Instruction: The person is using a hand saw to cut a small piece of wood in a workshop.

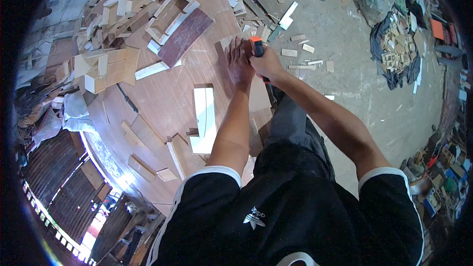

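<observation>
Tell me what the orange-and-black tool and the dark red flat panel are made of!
The orange-and-black tool: visible part probably plastic, smooth, judging by its bright, even colours. The dark red flat panel: perhaps painted or stained wood; its dull face looks scuffed.

On our left a broad wood-topped worktable (167, 98) fills much of the room, its reddish-brown surface lightly scuffed, while a grey concrete floor (352, 86) with pale marks spreads along our right from far to near. At the near left we see a dark brown ribbed panel (56, 182) beside a bright opening (92, 231). White daylight glares along the table's near-left edge, leaving the far and middle floor more evenly, softly lit.
</observation>
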Available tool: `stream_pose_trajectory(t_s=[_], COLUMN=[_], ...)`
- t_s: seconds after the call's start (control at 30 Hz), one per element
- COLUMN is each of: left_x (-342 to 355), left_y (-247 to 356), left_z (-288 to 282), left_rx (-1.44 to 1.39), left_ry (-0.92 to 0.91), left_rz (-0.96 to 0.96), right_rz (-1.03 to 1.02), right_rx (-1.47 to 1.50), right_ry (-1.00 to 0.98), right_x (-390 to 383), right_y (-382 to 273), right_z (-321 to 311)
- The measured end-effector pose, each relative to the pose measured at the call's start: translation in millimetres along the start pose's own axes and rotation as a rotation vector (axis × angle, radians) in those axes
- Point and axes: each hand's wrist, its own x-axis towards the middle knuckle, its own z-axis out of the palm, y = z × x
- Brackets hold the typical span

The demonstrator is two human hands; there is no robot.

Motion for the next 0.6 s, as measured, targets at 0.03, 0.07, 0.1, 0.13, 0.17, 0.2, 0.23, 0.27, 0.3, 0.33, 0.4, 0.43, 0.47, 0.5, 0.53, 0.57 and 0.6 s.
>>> stream_pose_trajectory(t_s=[0.03,0.07,0.1,0.13,0.17,0.2,0.23,0.27,0.3,0.33,0.4,0.43,0.47,0.5,0.53,0.57,0.6], left_x=[-2.7,-1.2,-8.1,-4.1,-6.3,-6.5,-7.4,-8.4,-7.1,-9.1,-7.6,-6.6,-7.5,-4.6,-6.2,-3.0,-6.3], left_y=[0.8,-0.8,0.8,0.0,0.0,-0.3,-0.2,-0.1,-0.8,-1.0,-3.1,-4.3,-5.2,-6.0,-6.4,-7.0,-5.3], left_z=[0.0,1.5,0.2,3.4,3.3,4.1,4.8,5.2,5.9,5.0,5.1,4.9,4.5,6.1,5.2,6.4,5.1], left_rx=[0.007,0.042,0.024,0.007,-0.006,0.01,0.005,0.0,-0.002,0.024,0.096,0.073,0.052,0.043,0.066,0.045,0.021], left_ry=[-0.01,-0.001,-0.027,-0.019,-0.02,-0.005,-0.017,-0.023,-0.042,-0.064,-0.079,-0.067,-0.078,-0.111,-0.119,-0.067,-0.078], left_rz=[-0.014,0.012,-0.015,-0.025,-0.043,-0.027,-0.037,-0.042,-0.053,-0.045,-0.035,-0.045,-0.048,-0.052,-0.051,-0.038,-0.053], right_rz=[-0.005,-0.046,0.07,0.082,0.034,0.079,0.055,0.054,-0.079,-0.16,-0.208,-0.138,0.018,-0.059,-0.061,-0.147,-0.051], right_rx=[0.019,0.083,0.038,0.023,0.057,0.022,0.033,0.004,-0.059,-0.158,-0.216,-0.165,-0.14,-0.103,-0.099,-0.068,-0.101], right_ry=[0.006,-0.09,-0.039,-0.017,-0.037,-0.013,-0.014,0.039,0.041,0.097,0.125,0.096,0.116,0.082,0.073,0.059,0.065], right_x=[-19.3,-38.0,-58.3,-74.1,-85.1,-89.7,-87.1,-79.3,-66.1,-49.8,-23.5,-16.8,-19.5,-25.0,-41.7,-60.1,-84.8], right_y=[-5.6,-14.8,-20.9,-29.5,-33.0,-36.0,-35.0,-32.0,-27.5,-20.2,-7.1,-2.9,1.2,2.1,2.2,-0.4,-3.4], right_z=[-6.0,-12.0,-17.3,-22.6,-25.3,-26.3,-24.6,-21.5,-16.6,-10.1,0.6,3.4,5.1,3.5,1.0,-3.9,-9.4])
